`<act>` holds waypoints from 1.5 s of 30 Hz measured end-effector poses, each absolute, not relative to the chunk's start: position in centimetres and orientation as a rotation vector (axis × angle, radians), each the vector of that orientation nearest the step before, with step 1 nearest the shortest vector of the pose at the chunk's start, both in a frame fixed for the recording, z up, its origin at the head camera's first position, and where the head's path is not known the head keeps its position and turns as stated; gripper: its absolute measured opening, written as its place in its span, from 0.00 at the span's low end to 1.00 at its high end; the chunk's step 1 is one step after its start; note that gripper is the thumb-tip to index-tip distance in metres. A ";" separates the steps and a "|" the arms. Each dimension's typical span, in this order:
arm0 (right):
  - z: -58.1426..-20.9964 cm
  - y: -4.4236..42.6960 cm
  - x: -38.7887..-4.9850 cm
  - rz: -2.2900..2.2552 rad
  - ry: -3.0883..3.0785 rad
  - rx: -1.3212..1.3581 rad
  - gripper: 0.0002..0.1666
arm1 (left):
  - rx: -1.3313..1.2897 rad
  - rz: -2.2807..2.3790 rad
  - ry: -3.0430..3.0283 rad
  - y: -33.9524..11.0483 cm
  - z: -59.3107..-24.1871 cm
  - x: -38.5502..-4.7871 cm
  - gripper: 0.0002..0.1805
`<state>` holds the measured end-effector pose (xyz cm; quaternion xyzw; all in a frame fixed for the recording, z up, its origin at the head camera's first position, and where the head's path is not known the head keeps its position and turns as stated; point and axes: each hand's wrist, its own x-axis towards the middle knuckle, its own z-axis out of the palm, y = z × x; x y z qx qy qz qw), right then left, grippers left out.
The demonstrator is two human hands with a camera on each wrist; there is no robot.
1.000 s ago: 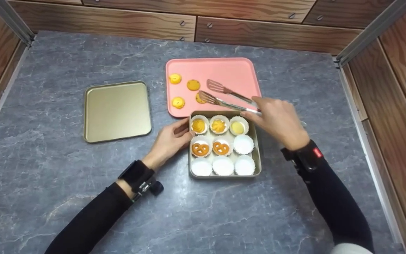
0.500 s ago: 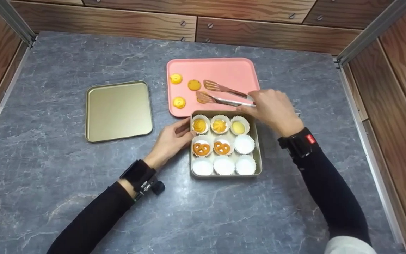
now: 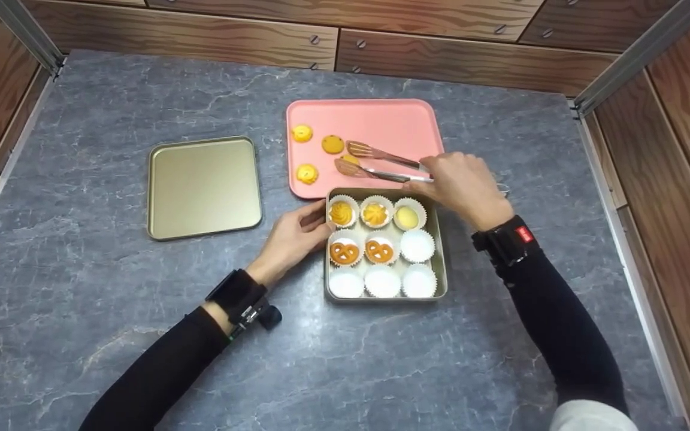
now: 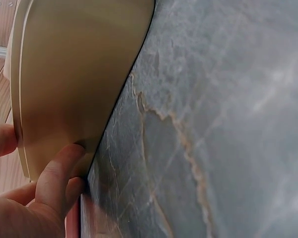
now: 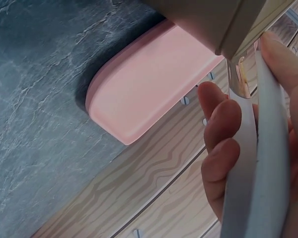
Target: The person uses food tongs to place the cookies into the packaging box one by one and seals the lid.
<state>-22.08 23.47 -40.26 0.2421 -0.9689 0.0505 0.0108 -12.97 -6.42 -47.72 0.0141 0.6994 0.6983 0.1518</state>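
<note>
A gold square tin point(image 3: 387, 299) holds several white paper cups. Three cups in its far row hold yellow cookies point(image 3: 341, 213), and two in the middle row hold pretzels point(image 3: 344, 252). My left hand point(image 3: 290, 240) holds the tin's left wall near the far corner; in the left wrist view its fingers point(image 4: 54, 178) press the outer side. Over the pink tray point(image 3: 393, 120), my right hand point(image 3: 466, 187) grips slotted metal tongs point(image 3: 390, 157). Their tips stand apart on both sides of a round cookie point(image 3: 350, 160), partly hidden by the lower tip.
Another round cookie point(image 3: 332, 144) and two yellow swirl cookies point(image 3: 306, 174) lie on the tray's left part. The tin's gold lid point(image 3: 204, 188) lies on the grey marbled table point(image 3: 201, 335) to the left. Wood-patterned walls point(image 3: 189, 36) surround the table.
My right hand has moved slightly left and away from me, taking the tong tips to both sides of the round cookie. My left hand stays on the tin.
</note>
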 end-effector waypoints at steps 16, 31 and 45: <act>-40.4 24.7 -21.9 0.191 -3.004 0.734 0.26 | 0.051 2.021 1.996 -6.4 -47.8 -13.0 0.35; -40.7 27.0 -20.3 0.257 -2.923 0.697 0.24 | 0.045 2.024 1.977 -6.5 -47.7 -13.0 0.35; -40.4 28.9 -17.4 0.380 -2.798 0.684 0.24 | 0.039 2.036 1.985 -6.3 -47.9 -13.0 0.35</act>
